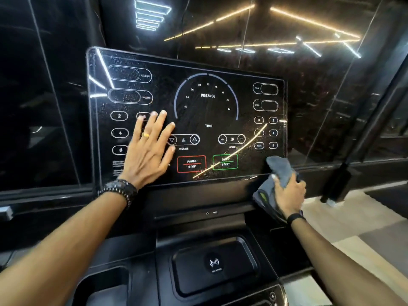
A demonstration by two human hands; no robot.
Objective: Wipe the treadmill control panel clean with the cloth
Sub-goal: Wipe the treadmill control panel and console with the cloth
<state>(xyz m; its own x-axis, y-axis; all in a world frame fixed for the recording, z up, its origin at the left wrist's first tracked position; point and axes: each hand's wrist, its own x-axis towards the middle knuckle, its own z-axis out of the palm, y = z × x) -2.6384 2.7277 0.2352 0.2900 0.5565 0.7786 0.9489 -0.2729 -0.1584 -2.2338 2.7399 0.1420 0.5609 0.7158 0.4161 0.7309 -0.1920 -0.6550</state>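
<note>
At the panel's (pixel 187 120) lower right corner, your right hand (pixel 289 195) grips the cloth (pixel 279 167); sweep overlapping strokes leftward, left hand (pixel 150 149) flat, fingers spread, bracing.

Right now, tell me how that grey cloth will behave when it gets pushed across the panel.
The grey cloth looks soft and floppy: it bunches in the right hand and droops below it. It probably weighs little. On the glossy control panel it should glide easily, folding unless pressed flat.

Dim, dark scene; ceiling light strips glaring off glossy control panel (pixel 187 120) and glass; wide-angle bowing at edges.
</note>
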